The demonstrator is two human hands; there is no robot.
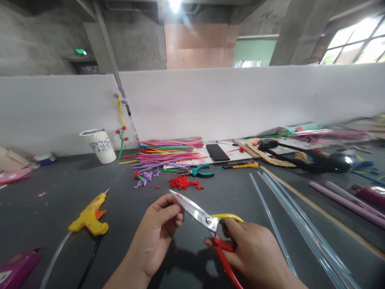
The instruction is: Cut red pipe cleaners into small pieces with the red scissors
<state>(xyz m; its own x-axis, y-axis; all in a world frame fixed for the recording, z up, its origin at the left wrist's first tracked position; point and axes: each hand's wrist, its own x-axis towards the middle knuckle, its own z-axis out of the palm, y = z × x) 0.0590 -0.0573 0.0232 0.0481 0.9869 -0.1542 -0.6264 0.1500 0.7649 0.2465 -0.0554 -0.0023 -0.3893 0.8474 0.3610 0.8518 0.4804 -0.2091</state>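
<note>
My right hand (255, 245) grips a pair of scissors (195, 212) by its red and yellow handles. The blades point up and left and look closed together. A small red bit shows on the blade near the tip. My left hand (159, 228) is closed in a pinch right beside that tip; whatever lies between its fingertips is hidden. Just beyond the tip lies a pile of short red pieces (182, 183). Purple pieces (146, 178) lie to its left, and pliers with teal handles (201, 171) rest behind it.
A yellow glue gun (90, 216) lies at left, its cord trailing forward. Behind are a white cup (100, 146), bundled pipe cleaners (171, 150), a phone (217, 152) and a yellow cutter (246, 165). Clear glue sticks (296, 212) lie at right. A white partition (240, 104) stands behind.
</note>
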